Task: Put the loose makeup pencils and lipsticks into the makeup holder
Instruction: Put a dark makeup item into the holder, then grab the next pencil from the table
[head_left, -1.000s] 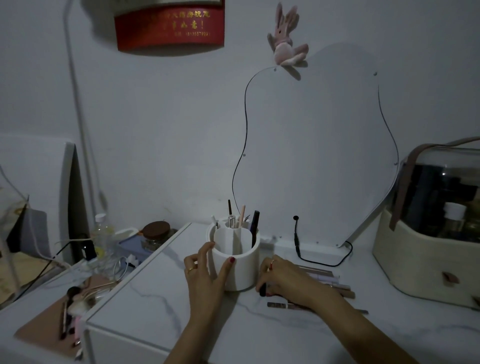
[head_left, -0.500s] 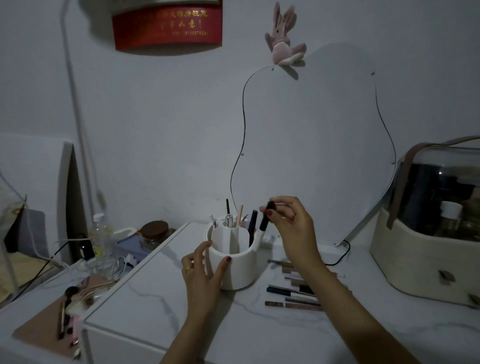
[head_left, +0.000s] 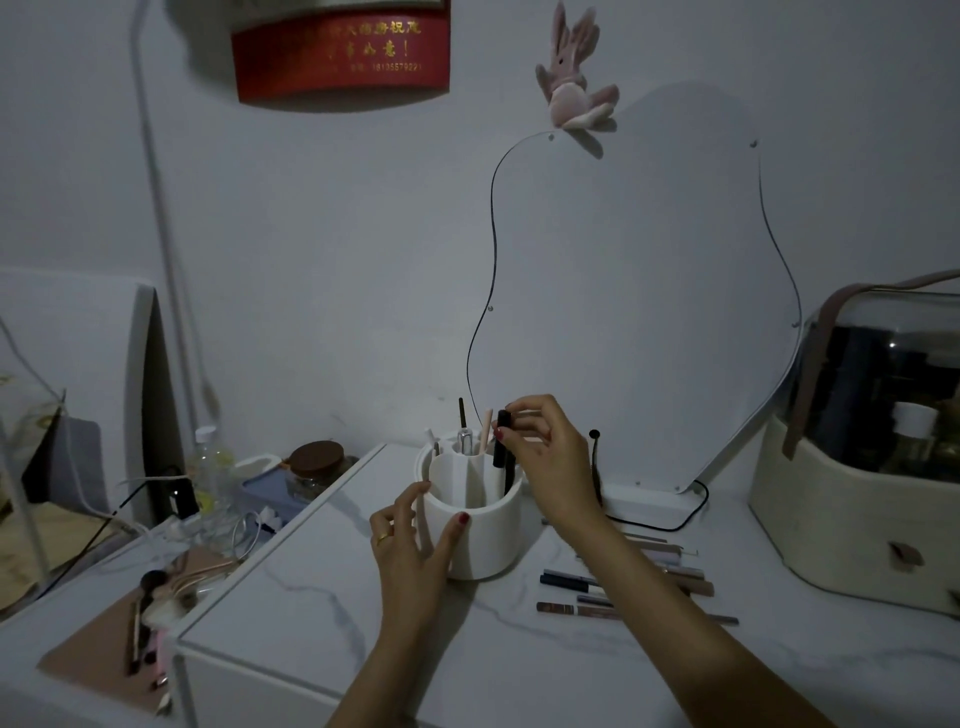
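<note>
Mid-placement: a dark pencil (head_left: 502, 437), pinched near its top by the right hand (head_left: 550, 460), stands almost upright with its lower end already inside the right-hand compartment of the white makeup holder (head_left: 475, 519). Grip narrow, thumb and forefinger closed on the cap, remaining fingers (head_left: 535, 415) curled loosely above. Wrist raised over the holder's rim, forearm sloping down and back toward the body across the table (head_left: 311, 613).

Left hand (head_left: 410, 545) cupped against the near left wall of the holder, thumb and fingers spread around the curve, steadying rather than lifting (no clamp visible, just contact).

Next, by the look of it: a release straight down so the pencil drops beside the sticks already standing just left of the grip, then a reach below and to the right, where the loose pencils (head_left: 628, 582) lie in a rough row under the right forearm. Several left, so roughly the early-to-middle part of the job.
</note>
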